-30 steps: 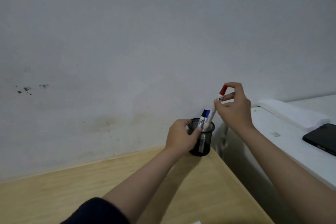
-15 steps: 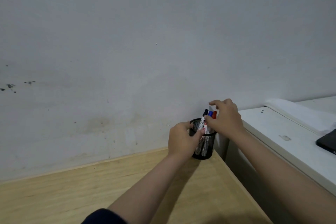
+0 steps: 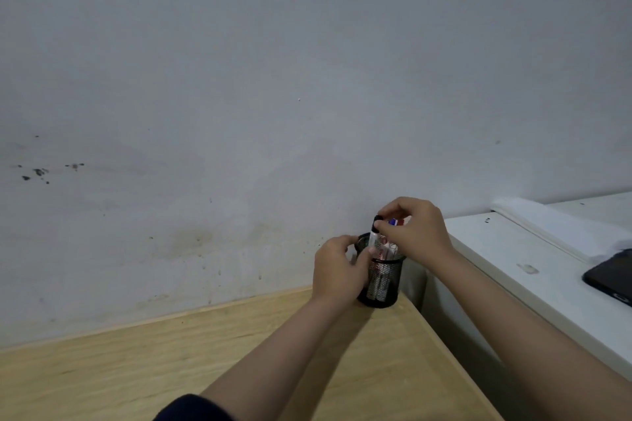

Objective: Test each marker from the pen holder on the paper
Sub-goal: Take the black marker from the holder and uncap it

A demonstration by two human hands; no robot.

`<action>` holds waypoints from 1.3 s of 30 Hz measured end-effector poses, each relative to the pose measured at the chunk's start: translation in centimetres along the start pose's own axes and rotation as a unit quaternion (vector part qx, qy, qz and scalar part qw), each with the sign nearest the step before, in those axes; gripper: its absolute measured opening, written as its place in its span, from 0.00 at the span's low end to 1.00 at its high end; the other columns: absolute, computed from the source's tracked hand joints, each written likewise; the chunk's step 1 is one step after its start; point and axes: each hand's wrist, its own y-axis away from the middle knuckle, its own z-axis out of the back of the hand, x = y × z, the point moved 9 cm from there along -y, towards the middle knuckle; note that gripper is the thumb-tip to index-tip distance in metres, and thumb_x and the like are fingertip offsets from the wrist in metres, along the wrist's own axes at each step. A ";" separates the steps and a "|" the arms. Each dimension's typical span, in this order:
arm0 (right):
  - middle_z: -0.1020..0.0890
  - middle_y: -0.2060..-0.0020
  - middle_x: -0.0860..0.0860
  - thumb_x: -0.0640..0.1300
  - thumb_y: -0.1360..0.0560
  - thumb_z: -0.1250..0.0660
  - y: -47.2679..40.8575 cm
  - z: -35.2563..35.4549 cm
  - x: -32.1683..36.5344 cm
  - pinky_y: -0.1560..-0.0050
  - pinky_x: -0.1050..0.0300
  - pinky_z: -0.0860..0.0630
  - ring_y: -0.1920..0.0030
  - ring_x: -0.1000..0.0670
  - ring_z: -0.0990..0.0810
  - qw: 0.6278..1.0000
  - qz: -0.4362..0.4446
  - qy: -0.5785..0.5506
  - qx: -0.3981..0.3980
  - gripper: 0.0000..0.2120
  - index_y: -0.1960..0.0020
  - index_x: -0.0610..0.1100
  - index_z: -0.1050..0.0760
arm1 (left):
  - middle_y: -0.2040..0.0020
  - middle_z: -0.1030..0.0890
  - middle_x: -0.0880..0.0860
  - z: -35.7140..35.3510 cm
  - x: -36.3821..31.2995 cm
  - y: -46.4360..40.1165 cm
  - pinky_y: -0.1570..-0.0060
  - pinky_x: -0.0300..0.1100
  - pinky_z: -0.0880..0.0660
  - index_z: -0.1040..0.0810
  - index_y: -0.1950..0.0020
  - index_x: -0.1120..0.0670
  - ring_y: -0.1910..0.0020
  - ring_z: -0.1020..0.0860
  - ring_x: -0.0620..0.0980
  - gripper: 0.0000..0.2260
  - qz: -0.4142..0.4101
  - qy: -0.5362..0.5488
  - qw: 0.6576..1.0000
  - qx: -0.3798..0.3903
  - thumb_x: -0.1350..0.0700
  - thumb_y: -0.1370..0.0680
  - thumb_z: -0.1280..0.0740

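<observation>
Up top, right hand (image 3: 415, 232) pinches black-capped marker (image 3: 376, 227) – left hand (image 3: 338, 272) grips pen holder (image 3: 384, 284).

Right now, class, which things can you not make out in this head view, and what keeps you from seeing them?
- Paper: not in the head view; none lies on the visible desk.
- Marker caps: red and blue mostly behind the right hand.
- Holder: its left side behind the left hand.
- Marker labels: too small and blurred.
- Phone: cut off by the right edge.
</observation>
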 end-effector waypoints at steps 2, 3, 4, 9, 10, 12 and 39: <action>0.17 0.63 0.57 0.37 0.34 0.27 1.5 1.7 2.2 0.62 0.73 0.30 0.62 0.56 0.21 0.998 0.035 -0.042 -0.041 0.09 0.58 0.49 0.19 | 0.61 0.18 0.52 1.0 0.0 0.6 0.58 0.44 0.26 0.20 0.61 0.56 0.60 0.21 0.50 0.12 0.054 0.027 0.998 -0.015 0.49 0.25 0.34; 0.17 0.61 0.57 0.37 0.34 0.27 2.5 2.5 3.5 0.61 0.73 0.30 0.60 0.56 0.21 0.995 0.061 -0.059 -0.054 0.10 0.56 0.49 0.19 | 0.64 0.17 0.55 1.3 0.0 0.9 0.59 0.47 0.24 0.21 0.65 0.57 0.61 0.20 0.53 0.15 0.095 0.071 0.993 0.000 0.48 0.25 0.36; 0.17 0.60 0.56 0.36 0.33 0.26 3.7 3.1 5.2 0.59 0.73 0.29 0.59 0.55 0.21 0.991 0.097 -0.068 -0.060 0.10 0.56 0.48 0.19 | 0.65 0.17 0.55 1.2 -0.1 1.4 0.61 0.47 0.22 0.21 0.64 0.58 0.63 0.19 0.53 0.17 0.147 0.139 0.979 0.029 0.47 0.24 0.37; 0.17 0.61 0.54 0.34 0.36 0.26 10.7 5.0 11.5 0.53 0.68 0.27 0.57 0.55 0.19 0.969 0.217 -0.098 -0.067 0.08 0.58 0.42 0.18 | 0.68 0.18 0.51 2.0 -3.1 5.3 0.65 0.39 0.20 0.21 0.60 0.56 0.70 0.19 0.46 0.13 0.283 0.382 0.860 0.185 0.48 0.24 0.35; 0.17 0.60 0.54 0.35 0.37 0.25 11.8 5.1 12.2 0.52 0.68 0.27 0.56 0.55 0.19 0.967 0.224 -0.104 -0.060 0.09 0.57 0.42 0.18 | 0.67 0.19 0.52 2.8 -3.5 6.0 0.68 0.39 0.20 0.21 0.60 0.56 0.71 0.20 0.46 0.11 0.284 0.393 0.855 0.187 0.50 0.25 0.34; 0.16 0.59 0.57 0.36 0.37 0.24 13.4 5.2 13.0 0.50 0.66 0.26 0.54 0.56 0.18 0.967 0.221 -0.120 -0.034 0.12 0.54 0.44 0.17 | 0.67 0.21 0.52 4.7 -4.2 7.3 0.72 0.36 0.22 0.21 0.60 0.57 0.70 0.22 0.45 0.07 0.282 0.402 0.855 0.168 0.54 0.26 0.32; 0.24 0.78 0.53 0.40 0.31 0.30 22.7 -1.5 22.1 0.71 0.63 0.29 0.75 0.52 0.28 0.908 0.055 -0.388 0.148 0.05 0.65 0.41 0.21 | 0.65 0.17 0.59 23.2 -7.3 20.6 0.62 0.41 0.24 0.17 0.60 0.60 0.68 0.20 0.49 0.04 -0.011 0.152 0.987 0.049 0.66 0.33 0.26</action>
